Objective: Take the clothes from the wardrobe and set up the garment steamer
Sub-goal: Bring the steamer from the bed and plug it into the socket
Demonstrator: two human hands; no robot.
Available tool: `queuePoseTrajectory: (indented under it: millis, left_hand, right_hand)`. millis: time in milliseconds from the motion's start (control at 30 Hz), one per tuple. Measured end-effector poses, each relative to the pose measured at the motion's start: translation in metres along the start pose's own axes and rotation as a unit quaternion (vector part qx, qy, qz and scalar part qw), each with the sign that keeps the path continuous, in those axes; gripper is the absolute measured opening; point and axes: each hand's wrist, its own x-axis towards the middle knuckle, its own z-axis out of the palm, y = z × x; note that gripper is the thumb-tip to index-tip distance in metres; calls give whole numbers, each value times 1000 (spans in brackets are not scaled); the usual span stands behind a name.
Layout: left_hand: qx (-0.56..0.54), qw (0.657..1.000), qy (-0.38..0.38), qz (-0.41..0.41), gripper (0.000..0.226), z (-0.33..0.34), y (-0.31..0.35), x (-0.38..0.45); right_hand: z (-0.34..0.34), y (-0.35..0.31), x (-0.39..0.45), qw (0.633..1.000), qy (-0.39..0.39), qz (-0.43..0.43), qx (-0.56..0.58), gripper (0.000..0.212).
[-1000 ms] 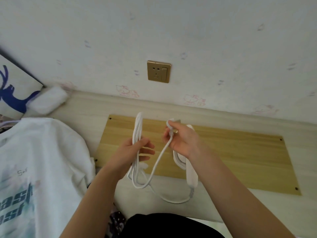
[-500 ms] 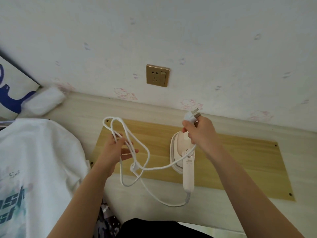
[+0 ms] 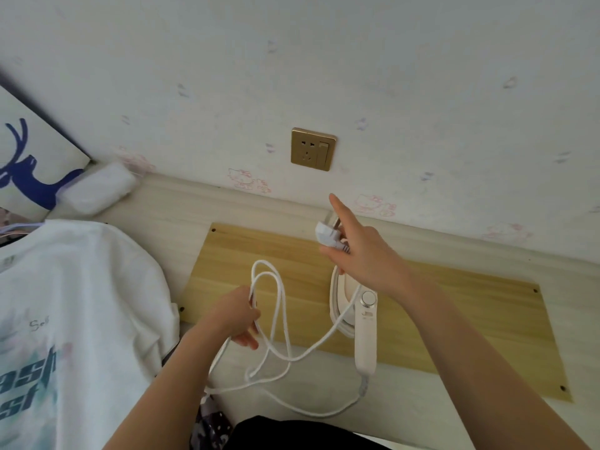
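Observation:
A white handheld garment steamer (image 3: 358, 323) lies on a light wooden board (image 3: 454, 313). Its white cord (image 3: 276, 319) runs in loose loops from the handle end to both hands. My right hand (image 3: 360, 251) is shut on the white plug (image 3: 328, 237), prongs pointing up toward the wall, index finger stretched out, below the gold wall socket (image 3: 313, 149). My left hand (image 3: 238, 315) grips a loop of the cord over the board's left end. A white printed T-shirt (image 3: 71, 316) lies at the left.
A white padded pack (image 3: 97, 188) rests against the wall at the left, beside a panel with a blue deer (image 3: 26, 170). Patterned dark fabric (image 3: 211, 423) shows at the bottom edge. The pale surface runs along the wallpapered wall.
My right hand has lifted the plug up and right, away from the cord bundle, toward the socket. The coil in my left hand has loosened into open loops, uncovering the steamer.

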Motion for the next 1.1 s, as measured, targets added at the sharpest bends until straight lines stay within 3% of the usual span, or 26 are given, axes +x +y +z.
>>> queuePoseTrajectory:
  millis: [233,333,433,533,667,767,900,1100]
  left_hand:
    - [-59,993,94,32,14,-2,1,17]
    - [-20,993,110,44,32,-6,2,22]
    - [65,982,152,86,50,-11,8,21]
    - [16,970,191,149,45,-17,28,11]
    - [-229,926,111,278,27,-28,65,-19]
    - [-249,902,105,336,30,-32,81,-33]
    - [-298,881,97,355,35,-36,85,-36]
    - [-256,889,74,372,28,-40,95,-28]
  right_hand:
    - [6,-15,14,999,-10,-10,43,89]
    - [7,-13,19,998,-23,-14,57,86]
    - [9,-14,21,986,-58,-50,149,62]
    - [10,-15,23,960,-81,-51,263,31]
    - [15,-11,27,931,-88,-37,353,23]
    - [14,-7,32,905,-71,-27,418,21]
    - [14,-1,37,910,-72,-12,409,22]
    - [17,1,44,915,-79,2,396,26]
